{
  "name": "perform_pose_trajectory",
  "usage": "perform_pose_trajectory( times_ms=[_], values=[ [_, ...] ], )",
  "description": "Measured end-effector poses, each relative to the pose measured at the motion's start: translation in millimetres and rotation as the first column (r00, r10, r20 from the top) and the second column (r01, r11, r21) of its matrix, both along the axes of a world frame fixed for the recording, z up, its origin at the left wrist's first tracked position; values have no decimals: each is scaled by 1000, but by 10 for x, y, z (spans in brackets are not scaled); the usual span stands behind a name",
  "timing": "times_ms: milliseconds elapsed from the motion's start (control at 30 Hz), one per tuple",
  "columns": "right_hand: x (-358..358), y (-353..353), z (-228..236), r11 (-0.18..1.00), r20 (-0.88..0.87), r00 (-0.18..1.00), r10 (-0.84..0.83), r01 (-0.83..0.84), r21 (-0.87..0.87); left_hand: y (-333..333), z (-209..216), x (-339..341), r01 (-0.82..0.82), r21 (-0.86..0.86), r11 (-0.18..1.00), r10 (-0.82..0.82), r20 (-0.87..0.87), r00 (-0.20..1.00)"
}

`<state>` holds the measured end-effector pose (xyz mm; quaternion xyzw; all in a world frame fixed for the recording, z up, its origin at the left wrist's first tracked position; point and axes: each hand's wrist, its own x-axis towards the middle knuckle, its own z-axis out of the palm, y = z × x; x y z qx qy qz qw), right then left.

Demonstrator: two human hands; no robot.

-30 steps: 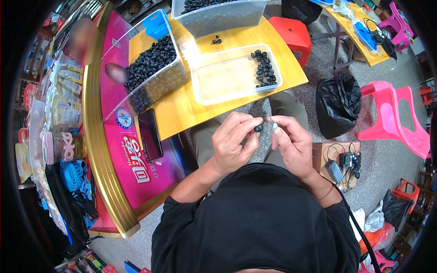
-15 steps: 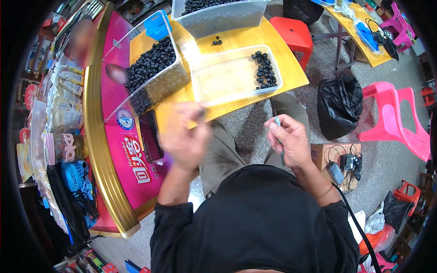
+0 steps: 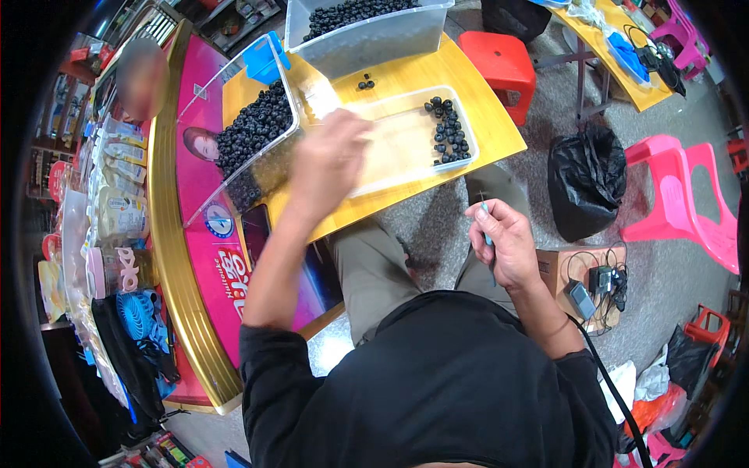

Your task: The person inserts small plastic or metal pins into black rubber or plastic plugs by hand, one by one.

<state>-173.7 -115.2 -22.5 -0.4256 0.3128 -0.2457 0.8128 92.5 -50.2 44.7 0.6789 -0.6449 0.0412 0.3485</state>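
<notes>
On my remote feed I see black round pieces [image 3: 253,129], a colourless see-through tray [image 3: 402,150], yellow wood-grain tabletop [image 3: 499,129], teal tool [image 3: 488,238], magenta counter panel [image 3: 204,183] with gold edging [image 3: 171,234], red stool [image 3: 493,58], pink chair [image 3: 665,186].

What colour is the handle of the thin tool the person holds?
The handle is pale blue-green, showing best in the head view.

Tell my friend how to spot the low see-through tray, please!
Find the yellow wooden table in front of the person. On its near part, where the blurred left hand hides one end, is the tray. Unlike the two deep, well-filled clear bins nearby, it's shallow, with only some dark round pieces at its right end.
</notes>
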Motion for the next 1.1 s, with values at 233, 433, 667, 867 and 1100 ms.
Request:
perform_pose_trajectory(
  times_ms=[233, 433, 667, 867, 1100],
  values=[
    [-55, -57, 34, 998, 45, 997, -58, 57, 20, -830, -786, -200, 213, 299, 930, -263, 140, 955],
    [-75, -92, 27, 996, 28, 996, -84, 83, 21, -983, -875, -220, 266, 380, 886, -306, 47, 951],
    [-27, -69, 74, 997, 40, 997, -61, 63, -41, -629, -619, -312, 235, 216, 948, -174, -269, 947],
    [135, 53, 291, 993, 37, 999, -15, 19, -116, 111, -563, -689, 255, -69, 964, -235, -664, 710],
    [312, 300, 439, 975, 56, 997, 57, -44, -219, 507, -280, -926, 196, -140, 970, -240, -482, 842]
  ],
)
